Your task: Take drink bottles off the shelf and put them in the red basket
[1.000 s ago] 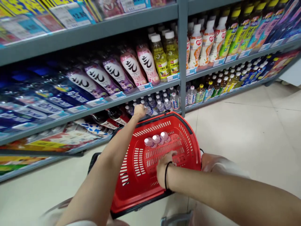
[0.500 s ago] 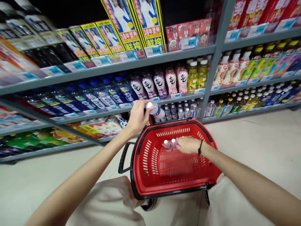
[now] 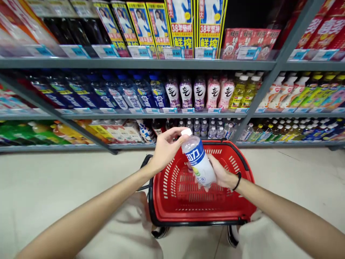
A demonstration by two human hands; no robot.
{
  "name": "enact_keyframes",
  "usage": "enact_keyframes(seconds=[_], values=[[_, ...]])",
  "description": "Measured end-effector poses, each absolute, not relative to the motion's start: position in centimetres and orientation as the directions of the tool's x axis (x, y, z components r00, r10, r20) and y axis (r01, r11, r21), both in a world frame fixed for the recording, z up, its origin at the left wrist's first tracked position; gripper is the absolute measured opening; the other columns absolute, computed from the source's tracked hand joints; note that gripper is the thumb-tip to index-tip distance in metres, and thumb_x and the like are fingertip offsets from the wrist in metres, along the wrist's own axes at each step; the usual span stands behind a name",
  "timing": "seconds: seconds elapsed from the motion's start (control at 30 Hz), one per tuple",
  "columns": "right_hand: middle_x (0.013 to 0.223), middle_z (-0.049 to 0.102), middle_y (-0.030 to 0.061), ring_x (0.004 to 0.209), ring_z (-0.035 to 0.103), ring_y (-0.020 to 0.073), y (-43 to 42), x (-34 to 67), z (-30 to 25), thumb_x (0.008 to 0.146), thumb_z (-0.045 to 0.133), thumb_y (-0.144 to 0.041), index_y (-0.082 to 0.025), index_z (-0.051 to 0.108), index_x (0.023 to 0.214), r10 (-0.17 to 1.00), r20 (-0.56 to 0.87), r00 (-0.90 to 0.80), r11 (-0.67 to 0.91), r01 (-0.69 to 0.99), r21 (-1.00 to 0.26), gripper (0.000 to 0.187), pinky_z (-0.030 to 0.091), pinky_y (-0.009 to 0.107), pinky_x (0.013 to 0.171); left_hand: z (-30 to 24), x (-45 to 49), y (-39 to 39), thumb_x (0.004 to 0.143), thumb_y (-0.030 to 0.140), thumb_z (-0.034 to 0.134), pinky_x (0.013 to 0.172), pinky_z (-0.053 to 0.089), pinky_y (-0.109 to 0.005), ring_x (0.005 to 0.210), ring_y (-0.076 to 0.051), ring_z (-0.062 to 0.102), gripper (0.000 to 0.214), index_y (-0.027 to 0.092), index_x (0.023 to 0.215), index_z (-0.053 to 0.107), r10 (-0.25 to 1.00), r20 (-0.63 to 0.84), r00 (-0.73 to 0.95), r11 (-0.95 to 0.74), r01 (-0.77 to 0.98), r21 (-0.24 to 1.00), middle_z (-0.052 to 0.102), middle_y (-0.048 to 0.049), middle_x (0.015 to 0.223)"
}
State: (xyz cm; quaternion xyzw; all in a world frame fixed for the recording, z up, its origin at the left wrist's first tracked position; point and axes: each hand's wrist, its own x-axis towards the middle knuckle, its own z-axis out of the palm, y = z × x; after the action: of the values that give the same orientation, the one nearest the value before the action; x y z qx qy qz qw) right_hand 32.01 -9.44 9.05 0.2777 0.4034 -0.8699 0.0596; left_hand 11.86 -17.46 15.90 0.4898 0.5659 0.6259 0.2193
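Observation:
A clear drink bottle (image 3: 199, 162) with a white cap and a blue-and-white label is tilted above the red shopping basket (image 3: 172, 212). My left hand (image 3: 167, 148) pinches it at the cap, thumb and fingers closed. Around its lower body wraps my right hand (image 3: 218, 172), a black band at the wrist; some of its fingers show beneath the bottle. Behind the held bottle, a small part of another bottle (image 3: 190, 167) shows inside the basket; the rest is hidden.
Drink shelves stretch across the front, with purple-labelled bottles (image 3: 199, 94) and blue-capped bottles (image 3: 157, 91) on the middle level. Yellow juice boxes (image 3: 183, 36) stand above, small bottles (image 3: 212, 131) below. The basket's black handle (image 3: 145, 162) sticks out left. Pale floor (image 3: 54, 187) lies around it.
My left hand has brought the bottle from the shelf edge over the basket. My right hand has left the bottles inside the basket and now grips this one. The view has turned left and levelled.

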Motion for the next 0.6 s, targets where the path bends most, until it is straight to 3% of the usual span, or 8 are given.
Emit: enact_keyframes(seconds=[0.1, 0.23, 0.37, 0.43, 0.6], values=[[0.079, 0.072, 0.0170, 0.058, 0.072, 0.0247, -9.1, 32.1, 8.6, 0.104, 0.001, -0.073, -0.007, 0.066, 0.105, 0.145, -0.516, -0.844, -0.662, 0.305, -0.685, 0.093, 0.052, 0.029, 0.038, 15.4, 11.9, -17.9, 0.088, 0.040, 0.086, 0.107, 0.059, -0.038, 0.121, -0.025, 0.073, 0.045, 0.015, 0.124, 0.076, 0.869, 0.357, -0.344, -0.345, 0.098, 0.934, 0.076, -0.0142, 0.130], [0.083, 0.073, 0.0154, 0.062, 0.072, 0.0235, -8.5, 32.5, 7.9, 0.099, 0.019, -0.084, -0.009, 0.068, 0.107, 0.237, -0.445, -0.863, -0.599, 0.231, -0.767, 0.090, 0.054, 0.029, 0.041, 15.5, 12.7, -19.3, 0.090, 0.023, 0.084, 0.110, 0.060, -0.038, 0.135, -0.026, 0.067, 0.061, 0.024, 0.149, 0.065, 0.915, 0.386, -0.119, -0.391, -0.018, 0.920, 0.065, -0.0138, 0.151], [0.088, 0.074, 0.0137, 0.068, 0.070, 0.0230, -8.2, 32.8, 6.2, 0.087, 0.048, -0.090, -0.013, 0.070, 0.110, 0.279, -0.373, -0.885, -0.492, 0.202, -0.847, 0.083, 0.057, 0.032, 0.047, 15.7, 13.4, -20.6, 0.086, 0.017, 0.087, 0.107, 0.063, -0.035, 0.134, -0.027, 0.068, 0.072, 0.027, 0.153, 0.062, 0.896, 0.444, -0.016, -0.437, 0.149, 0.887, 0.064, -0.0131, 0.153], [0.090, 0.075, 0.0112, 0.072, 0.069, 0.0232, -7.9, 32.8, 5.3, 0.081, 0.058, -0.090, -0.017, 0.071, 0.111, 0.357, -0.336, -0.872, -0.442, 0.159, -0.883, 0.079, 0.058, 0.034, 0.052, 15.7, 13.5, -20.9, 0.082, 0.018, 0.091, 0.105, 0.063, -0.034, 0.129, -0.028, 0.071, 0.074, 0.025, 0.151, 0.065, 0.856, 0.515, 0.041, -0.503, 0.286, 0.815, 0.067, -0.0145, 0.148], [0.101, 0.076, 0.0071, 0.099, 0.068, 0.0235, -6.9, 32.4, 4.2, 0.077, 0.072, -0.083, -0.020, 0.072, 0.099, 0.521, -0.193, -0.831, -0.304, 0.030, -0.952, 0.067, 0.061, 0.039, 0.090, 15.4, 13.5, -20.8, 0.083, 0.027, 0.092, 0.104, 0.062, -0.035, 0.120, -0.025, 0.074, 0.070, 0.021, 0.148, 0.066, 0.798, 0.595, 0.101, -0.576, 0.419, 0.702, 0.071, -0.0169, 0.141]])
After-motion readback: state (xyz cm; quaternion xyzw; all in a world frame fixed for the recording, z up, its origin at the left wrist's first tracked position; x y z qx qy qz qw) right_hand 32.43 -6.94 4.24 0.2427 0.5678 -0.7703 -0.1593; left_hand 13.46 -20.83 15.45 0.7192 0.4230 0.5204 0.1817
